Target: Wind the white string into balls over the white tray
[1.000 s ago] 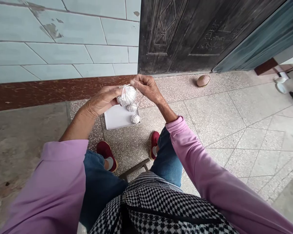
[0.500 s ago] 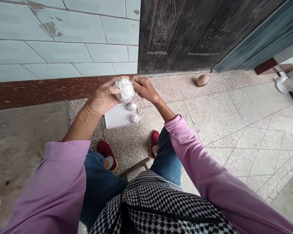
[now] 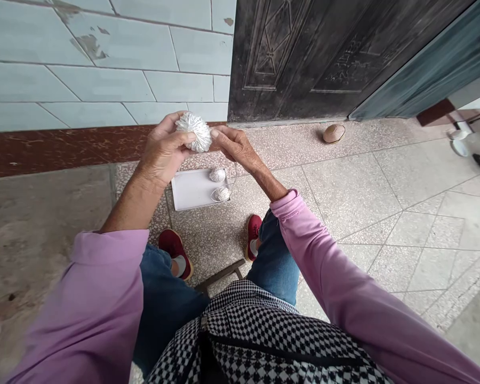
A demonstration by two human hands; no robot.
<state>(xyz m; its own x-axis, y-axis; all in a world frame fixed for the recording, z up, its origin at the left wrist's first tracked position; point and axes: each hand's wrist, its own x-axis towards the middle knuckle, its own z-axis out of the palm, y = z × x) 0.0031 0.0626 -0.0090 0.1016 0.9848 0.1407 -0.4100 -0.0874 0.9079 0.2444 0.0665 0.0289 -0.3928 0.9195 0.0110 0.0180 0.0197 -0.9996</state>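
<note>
A white ball of yarn is gripped by my left hand, thumb on the near face and fingers behind it. Close to the ball's right side, my right hand is closed in a pinch; a thin white strand hangs below it toward the floor. Under both hands a shallow white box lies on the floor. Two smaller white yarn balls are in its right end, an upper one and a lower one with a loose loop of strand beside it.
A pale tiled wall with a brown base strip and a dark carved door stand ahead. A brown rounded object sits on the speckled floor by the door. Near my red shoes is a brown bar.
My left hand has moved slightly left and up with the yarn ball, which has turned in its grip. My right hand stays near the ball's right side. The box has not moved.
</note>
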